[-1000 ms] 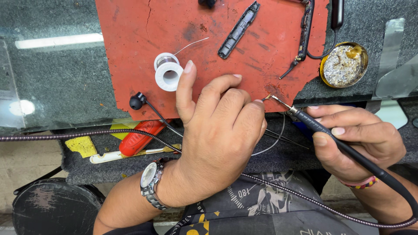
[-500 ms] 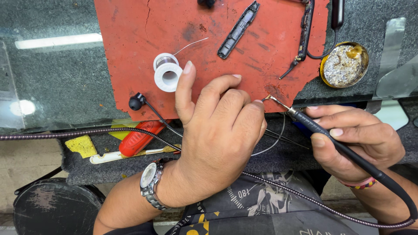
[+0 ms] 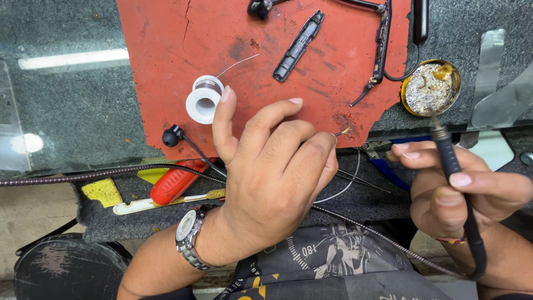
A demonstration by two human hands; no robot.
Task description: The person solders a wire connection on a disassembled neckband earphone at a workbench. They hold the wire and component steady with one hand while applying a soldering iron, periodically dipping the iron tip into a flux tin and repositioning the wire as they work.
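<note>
My left hand [image 3: 272,178] pinched a thin wire [image 3: 343,132] between the fingertips, its bare end lying on the red mat [image 3: 166,50]. My right hand [image 3: 466,189], at three o'clock from the left, was closed around the black soldering iron [image 3: 447,158]. The iron's tip touched the round brass tin [image 3: 432,88] at twelve o'clock from that hand. A white solder spool [image 3: 203,100] stood at eleven o'clock, just beside my left thumb.

Left hand [image 3: 272,172] pinched, right hand [image 3: 466,189] gripping
</note>
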